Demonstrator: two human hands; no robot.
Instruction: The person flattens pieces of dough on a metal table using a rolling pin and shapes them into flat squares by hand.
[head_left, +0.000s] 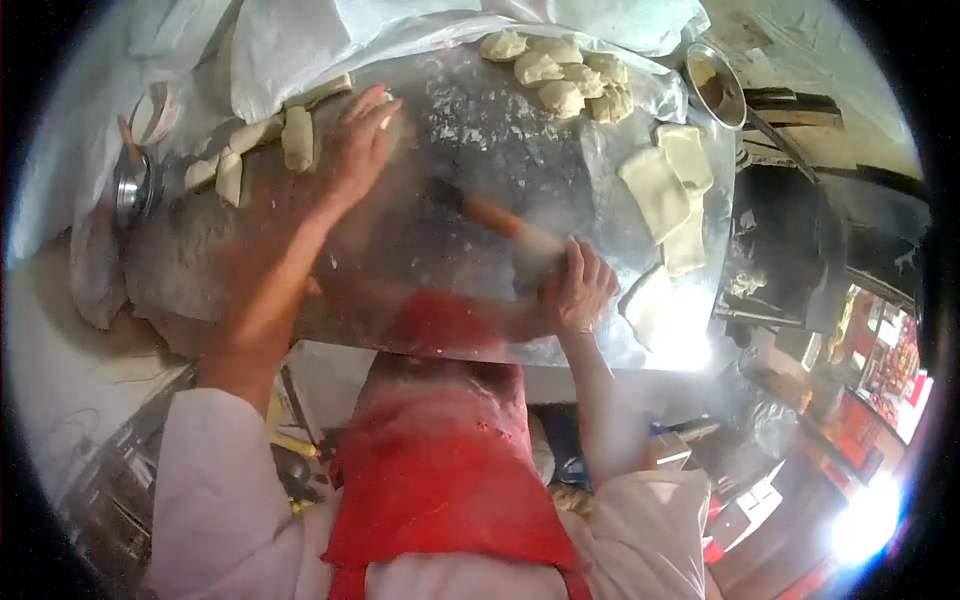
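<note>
My right hand (582, 287) is wrapped around one end of a wooden rolling pin (505, 224), which slants up and left over the metal worktop. My left hand (362, 150) is stretched toward the back of the worktop, its fingers apart. A small pale patch shows by its fingertips; I cannot tell what it is. Just left of that hand lies a short roll of dough (298, 138), with several more dough pieces (229, 176) in a line. On the right side, flattened dough sheets (657, 190) partly overlap, and another sheet (648, 303) lies nearer the front edge.
Several dough lumps (561, 97) are heaped at the back, before clear plastic sheeting (330, 50). A metal bowl (716, 86) stands at the back right corner. Flour streaks the dark worktop (440, 235). At the far left is a round metal container (133, 190).
</note>
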